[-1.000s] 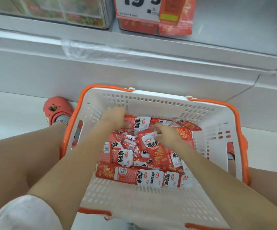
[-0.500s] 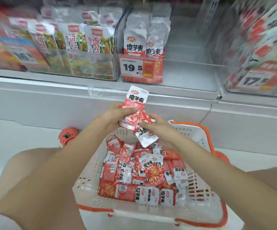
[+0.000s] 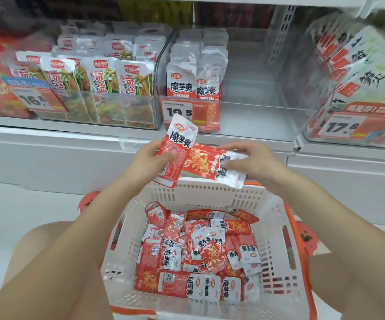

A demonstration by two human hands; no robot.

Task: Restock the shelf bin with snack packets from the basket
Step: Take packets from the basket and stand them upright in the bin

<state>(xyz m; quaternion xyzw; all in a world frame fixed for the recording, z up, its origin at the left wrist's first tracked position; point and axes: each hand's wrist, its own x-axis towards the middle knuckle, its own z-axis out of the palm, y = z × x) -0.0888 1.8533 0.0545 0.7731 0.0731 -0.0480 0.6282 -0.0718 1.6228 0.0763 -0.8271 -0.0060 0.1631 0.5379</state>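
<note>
Your left hand (image 3: 151, 161) pinches one red-and-white snack packet (image 3: 177, 148) upright at frame centre; your right hand (image 3: 253, 161) grips a second packet (image 3: 214, 165) lying sideways — both above the white basket (image 3: 276, 239) (orange-rimmed), below the half-empty shelf bin (image 3: 244, 107).

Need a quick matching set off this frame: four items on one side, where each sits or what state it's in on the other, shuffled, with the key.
Items
1. left hand
2. right hand
3. basket
4. 19.5 price tag

Place or state
A. holds loose red packets
B. grips a packet held upright
C. on the front of the half-filled shelf bin
D. grips a packet lying sideways

Pairs: 1-B, 2-D, 3-A, 4-C
</note>
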